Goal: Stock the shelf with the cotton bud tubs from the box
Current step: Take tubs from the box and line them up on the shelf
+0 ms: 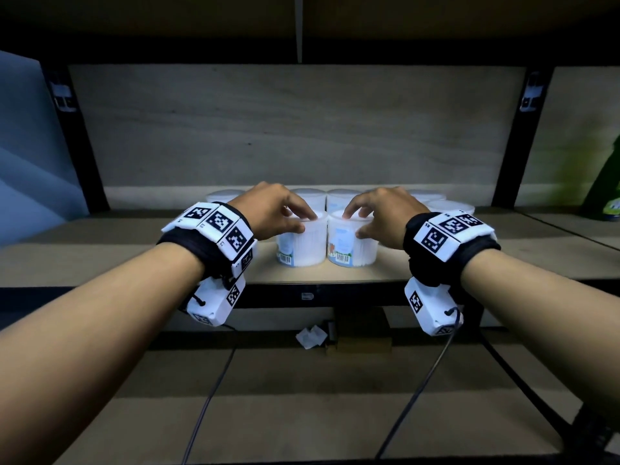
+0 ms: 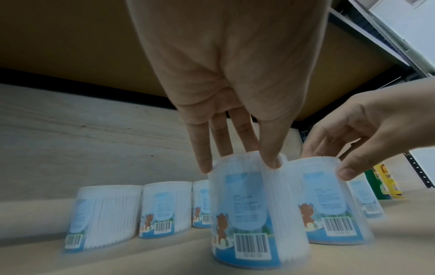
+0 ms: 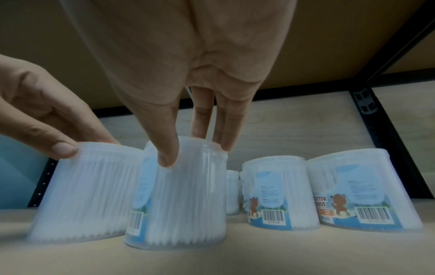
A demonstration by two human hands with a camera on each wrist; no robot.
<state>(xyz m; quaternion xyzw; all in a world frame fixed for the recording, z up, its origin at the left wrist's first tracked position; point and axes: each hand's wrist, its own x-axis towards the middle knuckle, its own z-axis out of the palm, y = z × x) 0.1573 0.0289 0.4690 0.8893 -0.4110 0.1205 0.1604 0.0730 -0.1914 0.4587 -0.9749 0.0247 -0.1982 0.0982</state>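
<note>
Two clear cotton bud tubs stand side by side near the front of the wooden shelf point(image 1: 134, 260). My left hand point(image 1: 295, 221) grips the left tub point(image 1: 302, 245) from above by its lid rim, thumb in front and fingers behind. In the left wrist view, the left hand point(image 2: 237, 164) is on that tub point(image 2: 254, 214). My right hand point(image 1: 355, 223) holds the right tub point(image 1: 352, 245) the same way, as the right wrist view confirms for the hand point(image 3: 195, 151) and tub point(image 3: 179, 204). Several more tubs point(image 1: 342, 198) line the back. No box is in view.
Black uprights point(image 1: 516, 146) frame the bay and a shelf board hangs low overhead. A green bottle point(image 1: 607, 196) stands in the neighbouring bay to the right. Bare board lies left and right of the tubs. Crumpled paper point(image 1: 310, 335) and cables lie on the lower level.
</note>
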